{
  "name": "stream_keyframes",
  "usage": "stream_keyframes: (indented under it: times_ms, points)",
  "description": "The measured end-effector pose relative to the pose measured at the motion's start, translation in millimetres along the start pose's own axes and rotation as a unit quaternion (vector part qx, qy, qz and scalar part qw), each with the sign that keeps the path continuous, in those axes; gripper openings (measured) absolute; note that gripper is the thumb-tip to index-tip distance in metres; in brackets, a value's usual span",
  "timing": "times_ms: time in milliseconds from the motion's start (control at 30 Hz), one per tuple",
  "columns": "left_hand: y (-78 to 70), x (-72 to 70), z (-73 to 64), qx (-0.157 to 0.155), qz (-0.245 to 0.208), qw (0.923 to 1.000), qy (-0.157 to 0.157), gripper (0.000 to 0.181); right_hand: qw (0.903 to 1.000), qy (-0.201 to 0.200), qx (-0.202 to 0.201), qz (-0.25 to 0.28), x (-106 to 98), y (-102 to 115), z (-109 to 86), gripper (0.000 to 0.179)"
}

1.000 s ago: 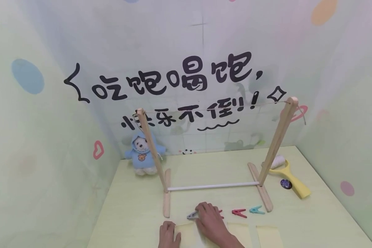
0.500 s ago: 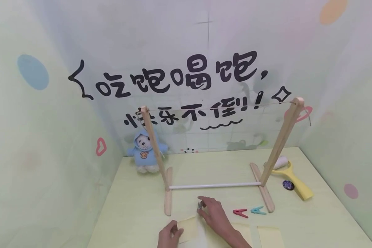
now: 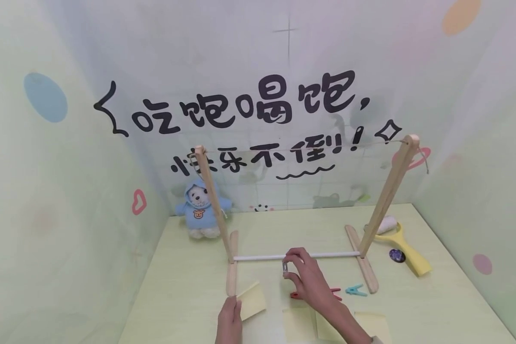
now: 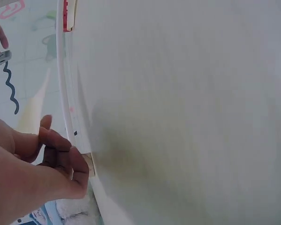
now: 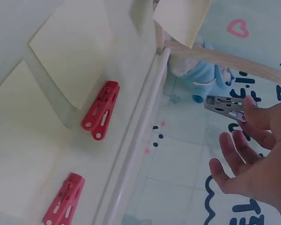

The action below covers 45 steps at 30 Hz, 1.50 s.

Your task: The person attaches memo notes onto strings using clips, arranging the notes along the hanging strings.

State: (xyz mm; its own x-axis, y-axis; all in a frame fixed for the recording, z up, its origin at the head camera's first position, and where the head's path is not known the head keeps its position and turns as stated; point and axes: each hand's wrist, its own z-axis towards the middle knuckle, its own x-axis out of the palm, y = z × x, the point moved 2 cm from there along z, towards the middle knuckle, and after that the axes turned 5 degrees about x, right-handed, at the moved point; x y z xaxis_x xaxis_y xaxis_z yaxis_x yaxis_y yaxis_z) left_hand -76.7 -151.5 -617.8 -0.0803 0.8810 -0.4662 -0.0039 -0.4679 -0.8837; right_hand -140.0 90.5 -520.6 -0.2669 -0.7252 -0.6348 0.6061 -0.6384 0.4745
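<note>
My left hand point(image 3: 229, 320) holds a small pale yellow paper sheet point(image 3: 252, 301) by its edge, raised and tilted beside the left foot of a wooden rack. My right hand point(image 3: 313, 282) pinches a grey clothespin point(image 5: 224, 107) between thumb and finger, its other fingers spread apart. In the head view that hand overlaps the rack's white rod point(image 3: 258, 258). Below it, two red clothespins point(image 5: 101, 110) lie on the table, partly hidden by the right arm in the head view. A teal clothespin point(image 3: 356, 290) lies to their right.
More yellow sheets point(image 3: 298, 325) lie along the table's near side. A string point(image 3: 357, 145) spans the tops of the left post point(image 3: 215, 205) and right post point(image 3: 389, 196). A plush bear point(image 3: 198, 210) sits behind; a yellow-handled roller point(image 3: 414, 255) and dark disc point(image 3: 397, 255) lie right.
The right hand has picked up the grey clothespin from the table and moved it up and forward. The left hand has lifted the paper sheet off the table and tilted it.
</note>
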Motion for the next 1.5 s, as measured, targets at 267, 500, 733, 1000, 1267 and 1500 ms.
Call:
stream_keyframes:
  times_ms: [267, 500, 733, 1000, 1267, 1500]
  points:
    - [-6.0, 0.7, 7.1, 0.026, 0.03, 0.9955, -0.087, 0.016, 0.9997, -0.004, -0.022, 0.002, -20.0, 8.7, 13.2, 0.04]
    - [-16.5, -11.1, 25.1, 0.172, -0.048, 0.973, -0.146, 0.005, 0.9989, -0.035, -0.03, 0.008, -57.7, 5.6, 39.0, 0.039]
    - [-77.1, -32.6, 46.0, 0.176, -0.064, 0.9743, -0.126, 0.007, 0.9981, -0.024, -0.038, 0.043, -105.2, 17.4, 73.0, 0.034]
    - [-144.5, -59.7, 87.5, 0.08, -0.174, 0.9793, -0.068, 0.025, 0.985, -0.039, -0.097, 0.137, -155.6, 47.5, 136.5, 0.033]
    - [-207.3, -86.7, 126.2, 0.117, -0.183, 0.9738, -0.068, 0.031, 0.9861, -0.071, -0.103, 0.109, -198.9, 70.2, 211.9, 0.021]
    - [-252.8, -103.5, 151.0, 0.149, -0.196, 0.9662, -0.077, 0.031, 0.9877, -0.063, -0.087, 0.114, -196.0, 73.9, 253.8, 0.016]
